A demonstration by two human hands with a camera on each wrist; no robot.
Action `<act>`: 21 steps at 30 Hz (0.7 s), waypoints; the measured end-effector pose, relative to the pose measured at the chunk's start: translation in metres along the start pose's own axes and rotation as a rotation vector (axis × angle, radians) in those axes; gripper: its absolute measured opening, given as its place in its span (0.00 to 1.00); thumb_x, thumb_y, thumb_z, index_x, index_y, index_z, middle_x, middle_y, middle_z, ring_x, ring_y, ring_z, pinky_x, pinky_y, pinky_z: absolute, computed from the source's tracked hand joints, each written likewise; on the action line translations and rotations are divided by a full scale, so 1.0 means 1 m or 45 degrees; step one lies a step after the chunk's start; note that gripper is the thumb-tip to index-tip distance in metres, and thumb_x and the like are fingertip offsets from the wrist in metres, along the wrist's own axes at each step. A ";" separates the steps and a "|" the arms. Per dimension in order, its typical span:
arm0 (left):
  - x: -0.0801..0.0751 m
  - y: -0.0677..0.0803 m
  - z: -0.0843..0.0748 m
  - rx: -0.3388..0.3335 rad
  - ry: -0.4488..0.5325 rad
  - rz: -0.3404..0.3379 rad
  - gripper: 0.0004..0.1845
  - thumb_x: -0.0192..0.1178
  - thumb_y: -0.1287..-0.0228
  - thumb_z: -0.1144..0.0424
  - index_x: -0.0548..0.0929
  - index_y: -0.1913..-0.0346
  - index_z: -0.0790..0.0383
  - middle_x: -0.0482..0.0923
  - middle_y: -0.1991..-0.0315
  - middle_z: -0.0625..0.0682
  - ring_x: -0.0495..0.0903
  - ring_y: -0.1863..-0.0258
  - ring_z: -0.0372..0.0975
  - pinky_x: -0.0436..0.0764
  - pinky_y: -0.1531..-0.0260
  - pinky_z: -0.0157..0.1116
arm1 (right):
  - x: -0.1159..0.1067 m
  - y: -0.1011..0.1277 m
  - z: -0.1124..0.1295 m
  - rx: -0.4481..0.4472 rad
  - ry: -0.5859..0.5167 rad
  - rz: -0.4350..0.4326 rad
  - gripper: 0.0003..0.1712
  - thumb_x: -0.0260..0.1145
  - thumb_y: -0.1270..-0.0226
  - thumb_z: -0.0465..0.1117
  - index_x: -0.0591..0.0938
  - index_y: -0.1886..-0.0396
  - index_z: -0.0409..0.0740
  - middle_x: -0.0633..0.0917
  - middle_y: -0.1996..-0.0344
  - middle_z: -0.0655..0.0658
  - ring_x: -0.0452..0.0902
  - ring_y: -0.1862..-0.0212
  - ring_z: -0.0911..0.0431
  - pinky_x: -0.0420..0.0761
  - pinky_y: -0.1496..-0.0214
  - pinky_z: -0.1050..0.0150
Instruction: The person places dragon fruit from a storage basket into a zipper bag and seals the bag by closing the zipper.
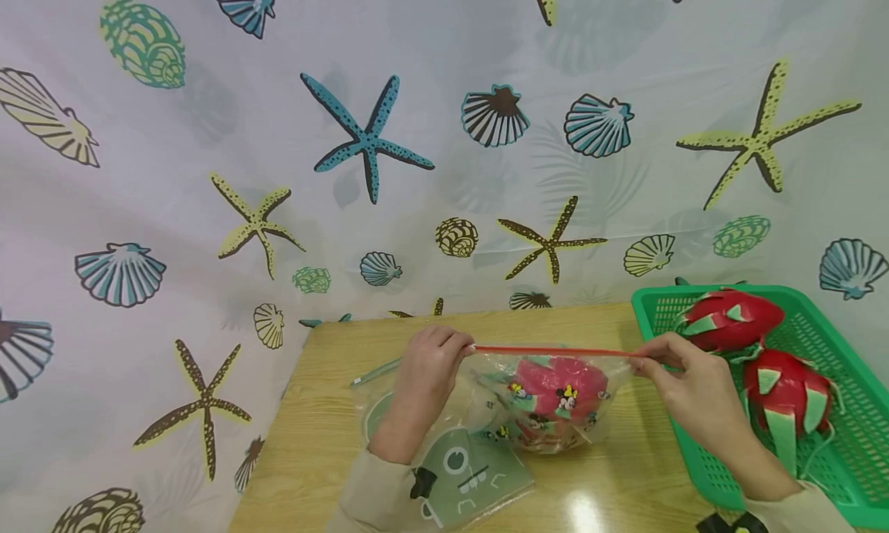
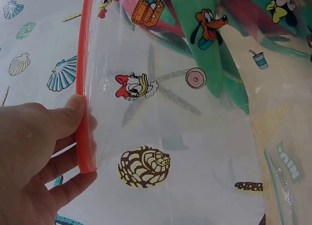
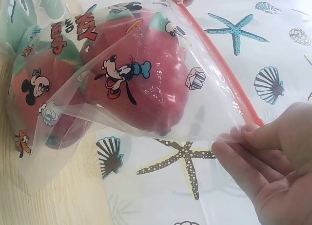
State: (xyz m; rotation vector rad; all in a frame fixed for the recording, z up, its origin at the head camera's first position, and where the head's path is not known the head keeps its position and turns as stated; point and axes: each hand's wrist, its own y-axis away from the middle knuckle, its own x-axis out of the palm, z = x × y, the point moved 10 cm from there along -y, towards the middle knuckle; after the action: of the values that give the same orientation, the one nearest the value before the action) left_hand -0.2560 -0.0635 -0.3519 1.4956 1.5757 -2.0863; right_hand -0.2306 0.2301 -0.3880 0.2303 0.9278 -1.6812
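Note:
A clear zip bag [image 1: 489, 390] printed with cartoon characters hangs upright between both hands, its red zip strip [image 1: 556, 352] stretched straight along the top. Red dragon fruits [image 3: 141, 83] with green scales show through the plastic. My left hand [image 1: 427, 382] pinches the strip's left end between thumb and fingers, as the left wrist view [image 2: 44, 152] also shows. At the other end, the thumb and fingertips of my right hand [image 1: 694, 390] pinch the corner. Whether the bag's bottom touches the table is hard to tell.
A green plastic basket [image 1: 701, 471] stands on the right with two red dragon fruits [image 1: 788, 394] inside. Under my left forearm, a second clear bag with a green print [image 1: 479, 471] lies flat on the wooden table [image 1: 299, 433]. A shell-patterned cloth [image 1: 444, 62] hangs behind.

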 end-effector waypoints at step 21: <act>-0.003 0.023 0.038 -0.193 0.099 -0.015 0.05 0.66 0.36 0.61 0.85 0.60 0.57 0.81 0.65 0.48 0.81 0.66 0.39 0.83 0.70 0.33 | 0.000 0.003 -0.002 0.012 -0.027 -0.014 0.05 0.67 0.33 0.34 0.82 0.60 0.46 0.89 0.66 0.45 0.78 0.64 0.82 0.78 0.65 0.85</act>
State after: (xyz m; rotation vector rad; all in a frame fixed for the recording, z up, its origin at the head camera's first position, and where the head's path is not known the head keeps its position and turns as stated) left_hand -0.2634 -0.1050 -0.3661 1.5351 1.7306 -1.8878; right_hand -0.2289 0.2310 -0.3908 0.2137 0.9067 -1.6957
